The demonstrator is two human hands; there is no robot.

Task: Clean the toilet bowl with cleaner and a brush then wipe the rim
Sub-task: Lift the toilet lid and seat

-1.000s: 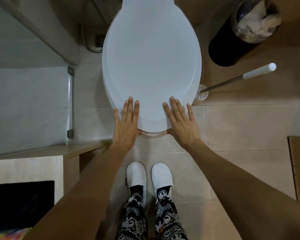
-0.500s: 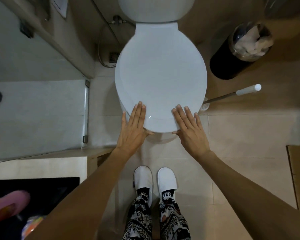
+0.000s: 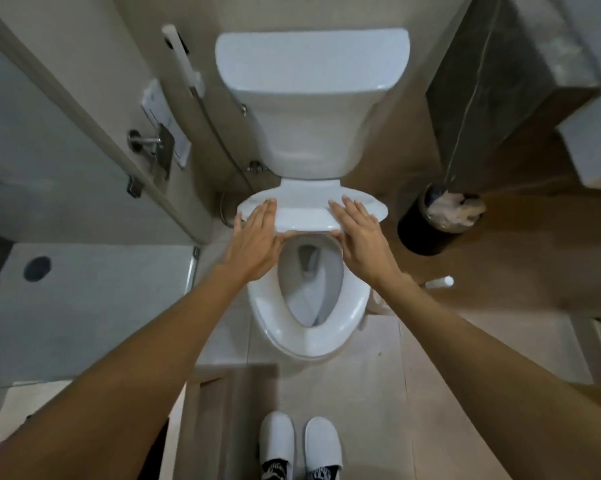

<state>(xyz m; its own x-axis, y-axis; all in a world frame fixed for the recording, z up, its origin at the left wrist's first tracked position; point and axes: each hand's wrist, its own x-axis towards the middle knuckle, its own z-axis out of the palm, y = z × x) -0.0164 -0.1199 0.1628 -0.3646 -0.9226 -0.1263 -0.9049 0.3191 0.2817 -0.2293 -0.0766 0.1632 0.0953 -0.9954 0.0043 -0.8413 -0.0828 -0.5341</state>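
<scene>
A person standing at a white toilet holds the lid (image 3: 311, 211) partly raised, tilted up over the back of the bowl (image 3: 309, 289), with both arms stretched forward. The left hand (image 3: 254, 242) lies with its fingers straight on the lid's outer face near the left edge, the thumb tucked under the front rim; the right hand (image 3: 359, 237) mirrors it on the right side, fingers flat on top and thumb beneath, so each hand pinches the lid between fingers and thumb. Below the lifted lid the seat (image 3: 352, 306) rests down on the bowl, whose inside shows through the oval opening. The cistern (image 3: 311, 98) stands behind against the wall. To the right of the bowl, the white grip of a toilet brush handle (image 3: 439, 282) pokes out from behind the right forearm; its head and holder are hidden. Farther right on the floor stands a dark round bin (image 3: 427, 233) filled with crumpled paper. A bidet sprayer (image 3: 183, 60) hangs on the wall left of the cistern. 2 white slippers (image 3: 301, 441) on the person's feet show at the bottom edge.
</scene>
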